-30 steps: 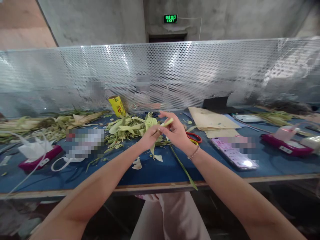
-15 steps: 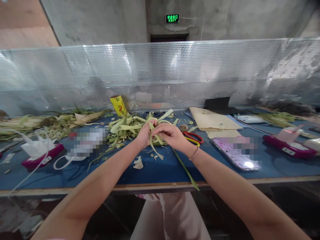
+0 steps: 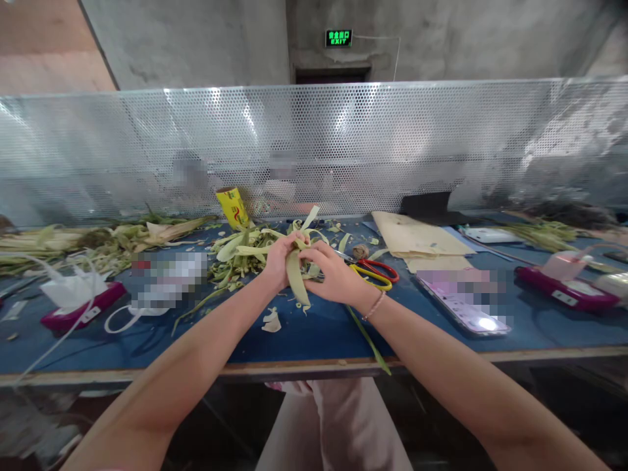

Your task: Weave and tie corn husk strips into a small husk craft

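Observation:
My left hand [image 3: 279,260] is closed around pale green corn husk strips [image 3: 295,278] above the table. One wide strip hangs down between my hands, and another end sticks up behind the fingers. My right hand [image 3: 331,271] is curled at the same strip from the right, its fingertips at the upper part and its thumb against the lower edge. Exactly where its fingertips press is partly hidden. A pile of cut husk pieces [image 3: 238,255] lies just left of and behind my left hand. Scissors with red and yellow handles [image 3: 377,271] lie beside my right wrist.
A yellow tube [image 3: 233,208] stands behind the pile, near the perforated metal screen [image 3: 314,144]. To the right are tan paper sheets [image 3: 417,234], a phone [image 3: 458,304] and a magenta power strip [image 3: 566,288]. Another power strip [image 3: 83,307] and more husks [image 3: 122,242] are at left.
My right hand has opened out from a tight pinch, its thumb now lower. The hanging strip has turned to show its broad face, and its upper end points more upright.

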Demonstrator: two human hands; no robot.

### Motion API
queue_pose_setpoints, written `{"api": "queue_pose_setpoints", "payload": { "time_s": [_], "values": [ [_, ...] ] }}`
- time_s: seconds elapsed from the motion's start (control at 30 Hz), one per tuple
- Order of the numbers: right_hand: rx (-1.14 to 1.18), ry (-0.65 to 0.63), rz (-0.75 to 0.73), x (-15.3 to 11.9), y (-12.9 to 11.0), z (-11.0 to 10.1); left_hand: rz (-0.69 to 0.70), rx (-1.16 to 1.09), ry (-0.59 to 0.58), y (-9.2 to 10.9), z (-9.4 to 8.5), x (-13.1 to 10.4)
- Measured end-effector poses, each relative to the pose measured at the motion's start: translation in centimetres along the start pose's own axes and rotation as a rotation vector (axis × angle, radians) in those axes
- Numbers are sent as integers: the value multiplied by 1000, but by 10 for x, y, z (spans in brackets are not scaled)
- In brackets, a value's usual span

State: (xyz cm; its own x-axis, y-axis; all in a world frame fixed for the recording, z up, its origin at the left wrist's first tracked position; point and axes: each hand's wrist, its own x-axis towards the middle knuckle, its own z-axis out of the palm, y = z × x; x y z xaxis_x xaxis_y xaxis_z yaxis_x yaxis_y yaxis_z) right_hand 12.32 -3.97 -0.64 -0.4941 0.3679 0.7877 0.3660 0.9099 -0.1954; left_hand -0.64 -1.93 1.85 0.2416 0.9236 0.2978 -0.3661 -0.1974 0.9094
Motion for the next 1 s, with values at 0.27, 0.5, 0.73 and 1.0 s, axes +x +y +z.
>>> {"api": "queue_pose_setpoints", "payload": {
  "time_s": [0.27, 0.5, 0.73, 1.0],
  "values": [
    [-93, -29, -45, 1, -3, 0, 7, 54, 54, -5, 3, 0],
    [430, 227, 417, 6, -1, -1, 195, 239, -100, -14, -10, 4],
    [697, 244, 698, 11, 10, -8, 377, 674, -145, -8, -9, -2],
    [510, 96, 651, 10, 17, -14, 413, 796, -148, -13, -10, 1]
  ]
}}
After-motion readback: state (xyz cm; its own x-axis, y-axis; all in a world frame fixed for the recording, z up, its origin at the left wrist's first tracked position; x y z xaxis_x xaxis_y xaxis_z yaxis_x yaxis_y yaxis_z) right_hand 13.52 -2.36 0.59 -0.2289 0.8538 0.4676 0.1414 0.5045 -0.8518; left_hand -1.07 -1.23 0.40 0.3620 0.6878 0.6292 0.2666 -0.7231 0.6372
